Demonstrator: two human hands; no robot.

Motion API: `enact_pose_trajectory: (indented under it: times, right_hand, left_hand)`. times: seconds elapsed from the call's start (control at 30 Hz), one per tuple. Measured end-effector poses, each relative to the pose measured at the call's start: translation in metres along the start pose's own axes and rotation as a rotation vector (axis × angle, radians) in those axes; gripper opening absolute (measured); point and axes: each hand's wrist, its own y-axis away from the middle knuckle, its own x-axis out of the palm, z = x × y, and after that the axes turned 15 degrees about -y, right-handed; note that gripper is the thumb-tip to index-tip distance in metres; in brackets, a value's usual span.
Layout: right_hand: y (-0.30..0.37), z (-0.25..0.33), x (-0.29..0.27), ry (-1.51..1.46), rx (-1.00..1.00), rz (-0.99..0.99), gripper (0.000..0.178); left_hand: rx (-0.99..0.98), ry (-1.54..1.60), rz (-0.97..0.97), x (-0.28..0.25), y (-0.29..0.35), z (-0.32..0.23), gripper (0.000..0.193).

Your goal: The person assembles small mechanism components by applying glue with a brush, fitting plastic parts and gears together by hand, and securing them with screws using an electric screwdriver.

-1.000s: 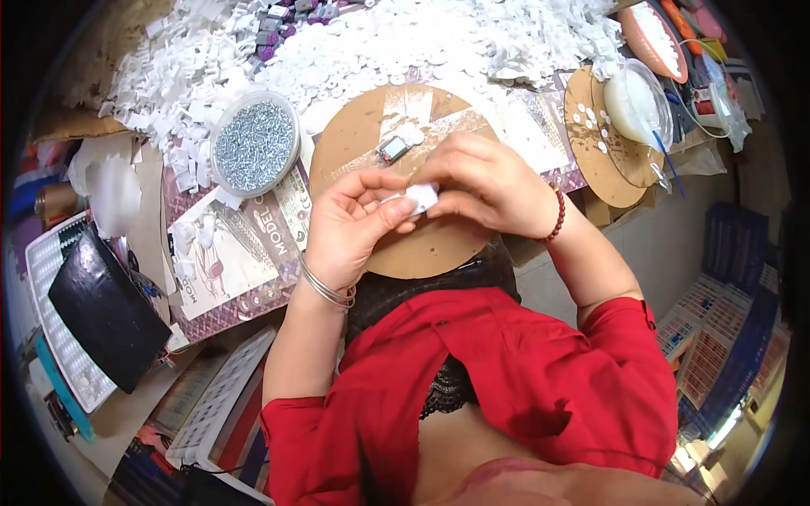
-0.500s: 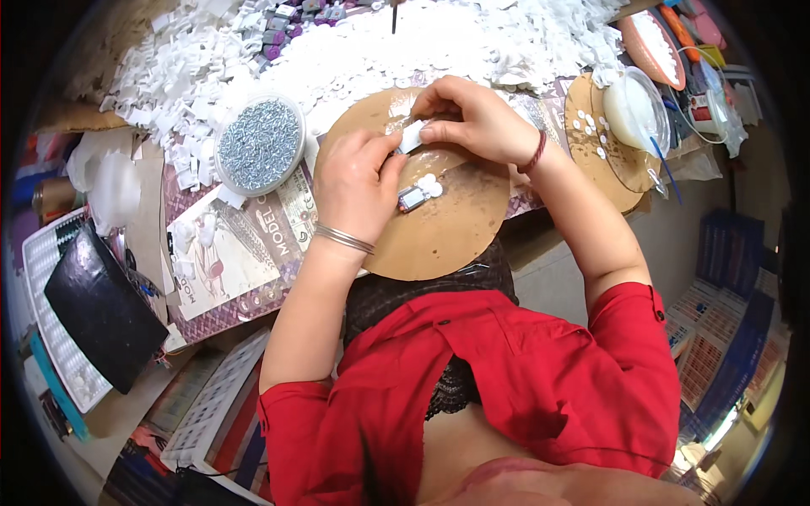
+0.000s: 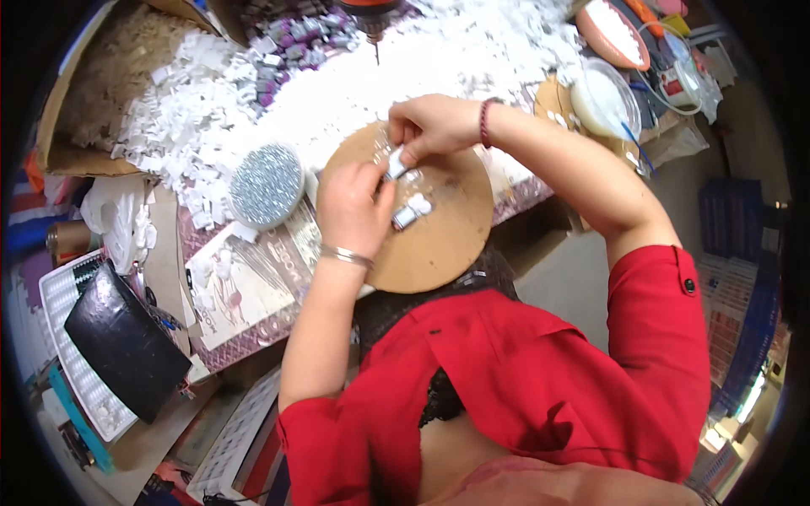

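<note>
Over a round brown board (image 3: 451, 244), my left hand (image 3: 353, 207) and my right hand (image 3: 439, 126) meet around a small white plastic piece (image 3: 395, 164). Fingers of both hands are closed on it, the right ones pinching its upper end; the fingertips partly hide it. Just below, a small grey part (image 3: 405, 218) lies on the board with white round discs (image 3: 421, 203) at its upper right end. Left of my left hand stands a clear round tub of small silvery screws or pins (image 3: 268, 184).
Heaps of white plastic pieces (image 3: 177, 126) spread across the far table, with grey and purple parts (image 3: 291, 51) among them. An orange-and-black power driver (image 3: 369, 13) hangs point down above them. At right are a tub of white contents (image 3: 603, 101) and an orange bowl (image 3: 612, 34).
The whole view has shifted, bringing the power driver's body into sight at the top. My right forearm is swung further across, and both hands still hold the white piece over the board.
</note>
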Motion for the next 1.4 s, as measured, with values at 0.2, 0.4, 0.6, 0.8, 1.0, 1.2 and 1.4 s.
enact_pose_trajectory:
  times: [0.2,0.4,0.6,0.8,1.0,1.2,1.4]
  right_hand:
    - [-0.036,-0.004,-0.015,0.468,-0.406,-0.649,0.025]
    - [-0.054,-0.013,-0.045,0.525,-0.367,-0.604,0.026]
    - [-0.038,-0.049,-0.085,0.824,-0.233,-0.63,0.033]
    - [0.002,-0.026,-0.04,-0.575,-0.265,-0.38,0.037]
    - [0.043,0.008,0.038,-0.861,-0.388,-0.096,0.04]
    - [0.067,0.013,0.07,-0.802,-0.395,-0.301,0.031]
    - [0.068,0.032,0.082,0.082,-0.859,-0.689,0.036]
  left_hand:
    - [-0.073,-0.002,-0.014,-0.007,0.005,0.0,0.023]
    - [-0.044,-0.039,-0.004,-0.006,0.005,0.006,0.025]
    - [-0.042,-0.048,0.001,-0.009,0.005,0.002,0.027]
    - [-0.295,0.365,-0.031,-0.019,-0.003,-0.009,0.032]
    - [-0.659,1.365,0.309,-0.032,-0.011,0.001,0.029]
    - [-0.579,1.108,0.334,-0.029,0.019,-0.03,0.018]
    - [-0.7,1.616,0.121,-0.036,0.029,-0.04,0.011]
